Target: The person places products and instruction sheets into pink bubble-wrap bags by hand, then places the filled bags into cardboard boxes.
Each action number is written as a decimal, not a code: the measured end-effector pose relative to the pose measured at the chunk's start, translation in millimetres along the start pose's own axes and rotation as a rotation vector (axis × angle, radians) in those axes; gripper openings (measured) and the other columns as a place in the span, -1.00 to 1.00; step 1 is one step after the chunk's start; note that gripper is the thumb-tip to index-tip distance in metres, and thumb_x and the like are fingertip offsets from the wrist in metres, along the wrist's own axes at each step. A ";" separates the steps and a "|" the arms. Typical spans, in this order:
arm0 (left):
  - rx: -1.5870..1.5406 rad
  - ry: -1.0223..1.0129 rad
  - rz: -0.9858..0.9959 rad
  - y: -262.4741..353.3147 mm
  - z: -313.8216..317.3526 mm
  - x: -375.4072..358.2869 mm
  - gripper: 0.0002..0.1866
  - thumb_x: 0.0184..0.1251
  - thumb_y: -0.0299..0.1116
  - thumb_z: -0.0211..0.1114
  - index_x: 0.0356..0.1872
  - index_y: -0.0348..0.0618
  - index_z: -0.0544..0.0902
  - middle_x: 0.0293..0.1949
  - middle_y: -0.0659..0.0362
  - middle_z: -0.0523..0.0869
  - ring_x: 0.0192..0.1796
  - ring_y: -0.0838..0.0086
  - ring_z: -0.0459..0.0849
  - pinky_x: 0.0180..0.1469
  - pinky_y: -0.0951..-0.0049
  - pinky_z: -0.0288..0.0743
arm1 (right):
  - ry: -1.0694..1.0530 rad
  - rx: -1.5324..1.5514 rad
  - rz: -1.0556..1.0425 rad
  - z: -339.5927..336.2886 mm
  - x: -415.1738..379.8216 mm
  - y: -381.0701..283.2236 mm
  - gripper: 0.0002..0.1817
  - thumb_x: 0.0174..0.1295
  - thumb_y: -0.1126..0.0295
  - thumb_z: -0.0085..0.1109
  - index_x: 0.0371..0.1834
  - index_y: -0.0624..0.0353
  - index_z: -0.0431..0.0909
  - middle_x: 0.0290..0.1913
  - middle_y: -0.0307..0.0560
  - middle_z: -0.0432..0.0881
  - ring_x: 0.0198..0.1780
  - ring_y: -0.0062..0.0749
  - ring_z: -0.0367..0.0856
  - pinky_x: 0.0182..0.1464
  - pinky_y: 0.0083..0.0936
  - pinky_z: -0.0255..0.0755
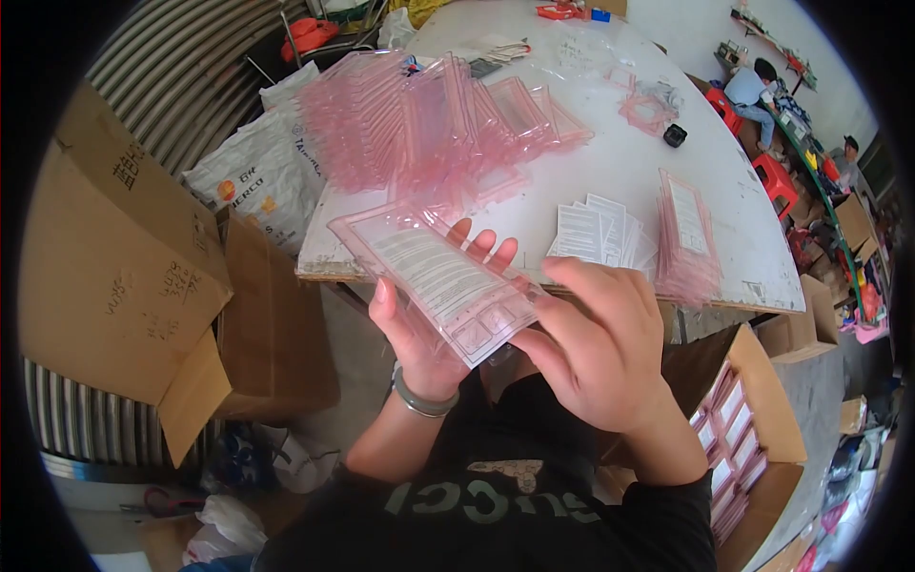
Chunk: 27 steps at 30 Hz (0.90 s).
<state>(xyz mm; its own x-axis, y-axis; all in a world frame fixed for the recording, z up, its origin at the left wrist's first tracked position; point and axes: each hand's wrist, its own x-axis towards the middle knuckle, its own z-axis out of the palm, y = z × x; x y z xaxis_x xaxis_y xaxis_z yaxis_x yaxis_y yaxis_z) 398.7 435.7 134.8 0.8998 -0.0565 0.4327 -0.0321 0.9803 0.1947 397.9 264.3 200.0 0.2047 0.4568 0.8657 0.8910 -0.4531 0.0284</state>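
A clear plastic pouch with pink edges [367, 229] lies tilted across my left hand [424, 343], whose fingers and thumb hold it from below and at the sides. A printed white card [438, 276] shows in the pouch, its lower corner sticking out at the near end. My right hand [605, 348] pinches the pouch's near right end between thumb and fingers. Beyond them on the white table [610, 86] is a large pile of pink-edged pouches [419, 119]. Loose printed cards [600, 234] are fanned out near the front edge, left of a stack of pouches with cards [688, 234].
Large cardboard boxes [114, 257] stand at the left beside white sacks [253, 181]. An open box of packed pouches [729, 429] is at my lower right. A small black object [675, 135] lies on the table. Two people sit at the far right, near red stools [774, 186].
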 end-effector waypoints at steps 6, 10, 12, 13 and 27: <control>0.196 0.039 0.047 -3.2 2.6 0.5 -0.05 0.27 0.39 0.10 0.46 -0.18 0.28 0.36 -0.09 0.42 0.37 0.06 0.44 0.54 -0.14 0.15 | -0.240 -0.137 -0.100 -4.2 0.0 -4.0 -0.64 -0.09 0.43 0.25 -0.15 0.32 0.65 -0.15 0.02 0.65 -0.25 -0.28 0.59 -0.31 -0.43 0.40; 0.268 -0.004 -0.037 -6.1 -1.8 -2.9 0.04 0.17 0.42 0.17 0.48 -0.21 0.23 0.36 -0.08 0.41 0.36 -0.01 0.44 0.52 -0.15 0.18 | -0.244 -0.184 -0.106 -4.2 0.7 -0.1 -0.77 -0.10 0.37 0.20 -0.37 0.27 0.58 -0.36 -0.11 0.49 -0.35 -0.36 0.46 -0.38 -0.46 0.28; 0.327 0.060 -0.043 -9.1 3.6 -3.4 0.08 0.13 0.42 0.19 0.49 -0.22 0.20 0.36 -0.09 0.40 0.35 -0.06 0.44 0.52 -0.15 0.19 | -0.265 -0.194 -0.100 -3.1 2.2 -0.9 -0.78 -0.12 0.38 0.21 -0.40 0.27 0.57 -0.42 -0.15 0.41 -0.37 -0.37 0.44 -0.40 -0.46 0.25; 0.357 0.092 -0.046 -10.1 6.6 -3.1 0.09 0.11 0.42 0.20 0.49 -0.23 0.19 0.36 -0.09 0.40 0.34 -0.08 0.44 0.51 -0.16 0.19 | -0.259 -0.206 -0.101 -1.6 2.2 -0.7 -0.77 -0.13 0.37 0.21 -0.40 0.27 0.57 -0.41 -0.15 0.41 -0.37 -0.38 0.44 -0.40 -0.47 0.26; 0.431 0.109 -0.026 -16.8 13.3 -0.8 0.14 0.11 0.35 0.23 0.51 -0.32 0.06 0.29 -0.11 0.43 0.40 -0.05 0.41 0.47 -0.02 0.28 | -0.230 -0.212 -0.089 13.1 -12.0 5.2 -0.82 -0.13 0.33 0.23 -0.47 0.15 0.51 -0.36 -0.12 0.46 -0.38 -0.37 0.47 -0.33 -0.43 0.27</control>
<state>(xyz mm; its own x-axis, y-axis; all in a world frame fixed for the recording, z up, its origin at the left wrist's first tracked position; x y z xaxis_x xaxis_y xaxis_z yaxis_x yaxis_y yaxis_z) 392.8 416.7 142.9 0.9426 -0.0366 0.3319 -0.1669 0.8092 0.5634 405.4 266.5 183.3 0.2380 0.6518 0.7201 0.8102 -0.5421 0.2229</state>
